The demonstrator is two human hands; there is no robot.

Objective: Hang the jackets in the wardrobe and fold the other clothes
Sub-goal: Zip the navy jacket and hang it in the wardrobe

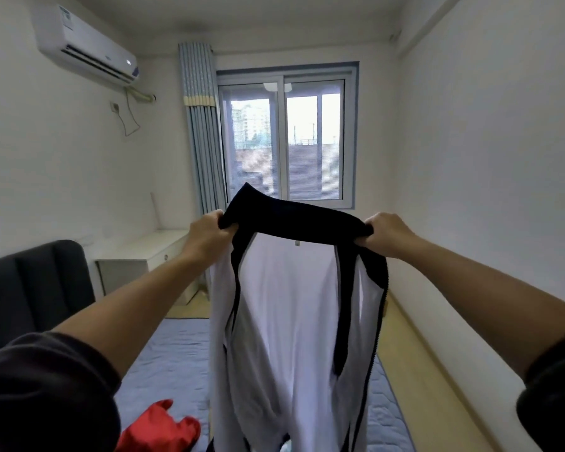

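A white jacket point(287, 321) with a dark navy collar and dark zipper trim hangs open in front of me, its inner side facing me. My left hand point(209, 236) grips the left end of the collar and my right hand point(387, 234) grips the right end, both arms stretched forward at chest height. The jacket's lower part drops out of the frame's bottom edge. A red garment point(159, 429) lies crumpled on the bed at the lower left.
The bed point(183, 353) with a blue-grey quilted cover lies below the jacket, with a dark headboard point(36, 288) at the left. A white desk point(144, 252) stands by the curtain and window. Wooden floor runs along the right wall. No wardrobe is in view.
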